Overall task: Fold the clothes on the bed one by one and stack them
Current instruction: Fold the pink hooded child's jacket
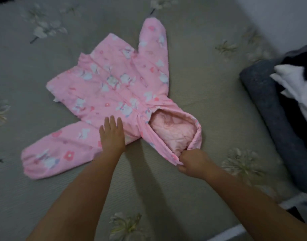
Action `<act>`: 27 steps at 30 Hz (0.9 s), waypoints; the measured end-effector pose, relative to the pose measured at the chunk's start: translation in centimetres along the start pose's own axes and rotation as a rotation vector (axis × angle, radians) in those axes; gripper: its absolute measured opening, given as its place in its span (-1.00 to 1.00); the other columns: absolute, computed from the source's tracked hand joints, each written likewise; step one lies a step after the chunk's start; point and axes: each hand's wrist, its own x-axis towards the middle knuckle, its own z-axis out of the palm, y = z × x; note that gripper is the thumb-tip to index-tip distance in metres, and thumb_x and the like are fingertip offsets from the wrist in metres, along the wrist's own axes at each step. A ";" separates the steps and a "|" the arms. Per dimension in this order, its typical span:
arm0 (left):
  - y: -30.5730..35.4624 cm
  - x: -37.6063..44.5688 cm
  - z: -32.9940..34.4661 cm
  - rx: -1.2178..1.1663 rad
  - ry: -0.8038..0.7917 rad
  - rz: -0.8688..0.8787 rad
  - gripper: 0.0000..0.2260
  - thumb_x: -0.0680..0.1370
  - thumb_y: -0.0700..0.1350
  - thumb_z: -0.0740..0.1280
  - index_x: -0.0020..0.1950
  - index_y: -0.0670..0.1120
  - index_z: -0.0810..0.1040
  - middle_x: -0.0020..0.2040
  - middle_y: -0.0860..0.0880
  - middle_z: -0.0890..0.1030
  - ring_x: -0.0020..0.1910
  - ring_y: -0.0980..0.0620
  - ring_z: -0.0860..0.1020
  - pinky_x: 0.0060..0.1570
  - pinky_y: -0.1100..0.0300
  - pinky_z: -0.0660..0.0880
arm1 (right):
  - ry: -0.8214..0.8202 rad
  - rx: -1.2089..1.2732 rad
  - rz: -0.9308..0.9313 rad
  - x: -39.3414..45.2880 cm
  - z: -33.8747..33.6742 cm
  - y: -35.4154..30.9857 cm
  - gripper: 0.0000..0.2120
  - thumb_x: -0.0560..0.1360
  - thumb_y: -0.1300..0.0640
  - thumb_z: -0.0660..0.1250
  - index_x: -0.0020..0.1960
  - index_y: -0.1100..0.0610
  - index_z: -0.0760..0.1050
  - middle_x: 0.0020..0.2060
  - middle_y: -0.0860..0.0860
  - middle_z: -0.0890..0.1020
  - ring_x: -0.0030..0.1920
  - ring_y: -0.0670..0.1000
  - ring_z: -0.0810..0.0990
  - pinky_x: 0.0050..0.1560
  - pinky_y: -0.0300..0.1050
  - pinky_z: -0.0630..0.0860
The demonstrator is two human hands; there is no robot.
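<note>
Head view. The fingers (112, 123) of the left hand (112, 136) lie straight and close together, pressing flat on the pink jacket (112, 80) where its near sleeve (58, 152) joins the body; they hold nothing. The fingers of the right hand (192, 161), at about 5 o'clock from the jacket's centre, are curled tight and pinch the rim of the hood (175, 131) at its nearest point; the fingertips themselves are hidden by the cloth and the back of the hand. Both forearms reach in from 6 o'clock.

The pink jacket, padded and printed with white animals and small flowers, lies spread back-up near the middle of the bed (201, 87). Its near sleeve runs toward 8 o'clock, ending close to the left forearm; its far sleeve (154, 47) points toward 12 o'clock. The hood lies open toward 4 o'clock, showing a paler quilted lining.

The bed carries a grey-green cover with pale flower motifs. At 3 o'clock, well apart from the jacket, a stack of folded clothes (278, 122) rests on the bed: a dark blue-grey piece lowest, with white and dark pieces above it. A pale wall (279, 20) fills the 1 o'clock corner.
</note>
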 end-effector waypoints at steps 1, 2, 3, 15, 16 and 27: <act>0.6 -0.4 0.2 0.021 -0.123 -0.036 -0.34 0.48 -0.13 0.33 0.49 -0.17 0.08 0.48 -0.22 0.11 0.48 -0.18 0.09 0.37 -0.05 0.17 | 0.023 0.050 -0.021 -1.4 -0.1 0.6 -0.72 0.39 0.02 0.22 -0.19 0.17 0.63 -0.27 0.12 0.65 -0.26 0.10 0.65 -0.33 -0.14 0.50; 1.0 -0.7 0.6 0.038 -0.212 -0.035 -0.36 0.50 -0.05 0.32 0.48 -0.12 0.07 0.48 -0.16 0.11 0.48 -0.12 0.08 0.38 0.00 0.16 | 0.065 0.097 -0.017 -2.9 -0.5 1.1 -0.70 0.30 -0.02 0.18 -0.37 0.13 0.60 -0.45 0.06 0.61 -0.45 0.05 0.62 -0.51 -0.21 0.44; 1.4 -1.2 0.8 0.051 -0.274 -0.004 -0.39 0.50 0.02 0.32 0.46 -0.09 0.13 0.44 -0.11 0.18 0.45 -0.08 0.14 0.35 0.03 0.22 | 0.115 0.087 -0.012 -4.3 -0.4 2.0 -0.66 0.22 -0.06 0.11 -0.51 0.10 0.54 -0.58 0.02 0.54 -0.60 0.01 0.54 -0.65 -0.29 0.32; 9.8 -6.2 4.1 0.070 -0.362 0.148 -0.67 0.57 0.01 0.17 0.31 -0.03 0.40 0.26 -0.06 0.47 0.25 -0.03 0.43 0.19 0.15 0.39 | 0.456 0.292 0.144 -12.2 2.1 12.6 -0.95 0.17 0.15 0.35 -0.39 0.14 0.53 -0.45 0.00 0.56 -0.49 0.01 0.55 -0.50 -0.28 0.26; 9.9 -6.3 4.2 0.029 -0.369 0.148 -0.69 0.58 -0.04 0.14 0.32 -0.02 0.42 0.27 -0.06 0.48 0.25 -0.03 0.44 0.21 0.15 0.38 | 0.453 0.339 0.160 -12.1 2.5 12.7 -0.95 0.17 0.20 0.36 -0.36 0.16 0.55 -0.42 0.02 0.58 -0.46 0.04 0.56 -0.46 -0.26 0.32; 13.7 -8.3 3.5 -0.549 -0.514 -0.269 -0.72 0.60 -0.16 0.17 0.18 -0.32 0.50 0.21 -0.26 0.50 0.21 -0.18 0.44 0.16 0.12 0.37 | 0.547 0.627 0.373 -10.1 0.9 13.5 -0.71 0.42 0.41 0.27 0.13 0.30 0.54 0.22 0.19 0.50 0.15 0.19 0.52 0.11 -0.14 0.41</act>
